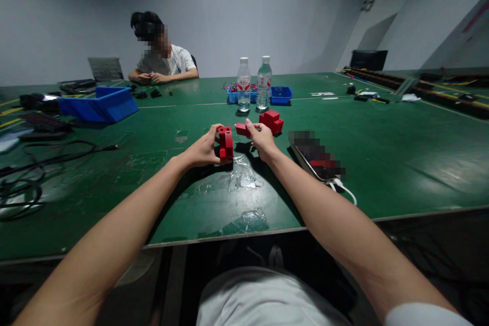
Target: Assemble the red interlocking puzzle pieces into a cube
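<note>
My left hand (204, 147) is closed around a red block with holes in its top (226, 143), held upright at the table's middle. In my right hand (262, 138), thumb and fingers pinch a small red block (242, 129), its free end pointing left toward the other piece. A gap separates the two held pieces. Just behind my right hand, a larger red stepped block (272, 121) rests on the green table (175, 178). My fingers cover part of both held pieces.
Two water bottles (243, 86) stand beyond my hands, near small blue bins (281, 96). A phone with a white cable (315, 155) lies to the right. At left are a large blue bin (101, 106) and black cables (53, 163). Another person (164, 58) sits across the table.
</note>
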{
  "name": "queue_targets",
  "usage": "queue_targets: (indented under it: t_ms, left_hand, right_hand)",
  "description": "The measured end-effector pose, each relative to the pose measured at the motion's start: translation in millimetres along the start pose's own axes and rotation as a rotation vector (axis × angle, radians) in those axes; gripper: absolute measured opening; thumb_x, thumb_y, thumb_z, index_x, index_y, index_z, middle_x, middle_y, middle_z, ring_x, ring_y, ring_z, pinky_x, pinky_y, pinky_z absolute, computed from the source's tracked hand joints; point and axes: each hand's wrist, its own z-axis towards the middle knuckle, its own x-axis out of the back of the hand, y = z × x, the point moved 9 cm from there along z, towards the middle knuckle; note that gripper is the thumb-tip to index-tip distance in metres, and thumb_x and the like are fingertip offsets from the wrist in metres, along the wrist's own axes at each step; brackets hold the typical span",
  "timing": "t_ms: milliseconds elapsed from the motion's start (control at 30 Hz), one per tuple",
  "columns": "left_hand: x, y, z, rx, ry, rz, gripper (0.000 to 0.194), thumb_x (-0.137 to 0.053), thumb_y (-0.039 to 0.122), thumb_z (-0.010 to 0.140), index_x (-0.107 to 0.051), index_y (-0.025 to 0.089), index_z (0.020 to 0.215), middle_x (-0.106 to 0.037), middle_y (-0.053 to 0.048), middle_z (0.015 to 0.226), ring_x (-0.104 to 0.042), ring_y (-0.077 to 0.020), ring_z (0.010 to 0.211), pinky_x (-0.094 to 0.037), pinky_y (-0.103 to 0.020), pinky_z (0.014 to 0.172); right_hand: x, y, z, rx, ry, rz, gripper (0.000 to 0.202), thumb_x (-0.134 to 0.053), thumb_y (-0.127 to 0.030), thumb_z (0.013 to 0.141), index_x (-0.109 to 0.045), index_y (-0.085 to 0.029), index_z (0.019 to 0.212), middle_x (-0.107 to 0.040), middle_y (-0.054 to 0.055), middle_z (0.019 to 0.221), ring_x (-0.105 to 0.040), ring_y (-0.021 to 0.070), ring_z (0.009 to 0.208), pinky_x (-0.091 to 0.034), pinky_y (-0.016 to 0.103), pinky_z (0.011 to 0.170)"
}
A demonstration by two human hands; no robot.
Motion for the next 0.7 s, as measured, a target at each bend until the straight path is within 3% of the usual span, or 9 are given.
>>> queue_targets:
  t_ms: [133,267,467,700]
  left_hand:
    - [-0.4,-0.6,0.4,0.011,0.000,-0.017,0.092,-0.084,0.050,0.059,-0.035,0.020,0.131,-0.061,-0.012,0.118,-0.066,-0.0272,0.102,-0.054,-0.042,0.092]
    - [0.7,0.6,0.4,0.023,0.011,-0.037,0.093,-0.084,0.050,0.056,-0.036,0.019,0.129,-0.062,-0.013,0.118,-0.066,-0.0281,0.103,-0.053,-0.042,0.093]
    - [0.5,3.3,0.0,0.021,0.005,-0.042,0.091,-0.084,0.050,0.058,-0.036,0.020,0.129,-0.062,-0.013,0.118,-0.066,-0.0279,0.104,-0.053,-0.042,0.093]
    - [-2.1,1.2,-0.1,-0.005,-0.004,-0.026,0.091,-0.084,0.048,0.060,-0.032,0.021,0.130,-0.060,-0.012,0.117,-0.065,-0.0273,0.103,-0.053,-0.043,0.092]
  right_hand:
    - [-9.9,4.4,-5.5,-0.104,-0.059,0.157,0.057,-0.066,-0.073,0.072,-0.060,-0.018,0.085,-0.069,0.004,0.082,-0.058,0.0131,0.068,-0.040,0.025,0.062]
    - [-15.4,9.8,-9.2,-0.190,-0.074,0.234,0.057,-0.063,-0.074,0.076,-0.062,-0.018,0.087,-0.069,0.004,0.081,-0.057,0.0131,0.064,-0.038,0.025,0.056]
    - [-18.4,11.7,-17.1,-0.334,-0.068,0.419,0.036,-0.051,-0.051,0.096,-0.064,-0.018,0.090,-0.071,0.004,0.079,-0.057,0.0120,0.056,-0.035,0.024,0.048]
    - [-19.1,10.8,-25.3,-0.476,-0.022,0.608,0.030,-0.046,-0.040,0.099,-0.058,-0.018,0.082,-0.059,-0.001,0.053,-0.050,0.0094,0.041,-0.031,0.019,0.037]
